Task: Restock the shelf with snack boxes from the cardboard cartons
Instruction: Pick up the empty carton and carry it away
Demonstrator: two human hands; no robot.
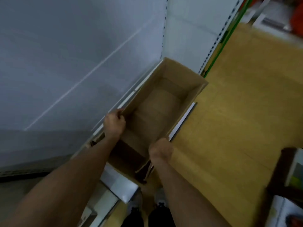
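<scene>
An open brown cardboard carton (188, 82) hangs in front of me above the floor, beside the white shelf (68, 76). Its inside shows only bare cardboard and no snack boxes. My left hand (114, 122) grips the carton's left wall at the near corner, fingers curled over the rim. My right hand (161, 150) grips the right wall near the near end. The carton's flaps hang down at the near end under my wrists. The white shelf board to the left is bare.
Yellow wood-pattern floor (237, 120) spreads to the right. A green and white shelf upright (218, 45) runs behind the carton. Dark-framed goods (288, 185) stand at the lower right. My shoes (147, 200) show below the carton.
</scene>
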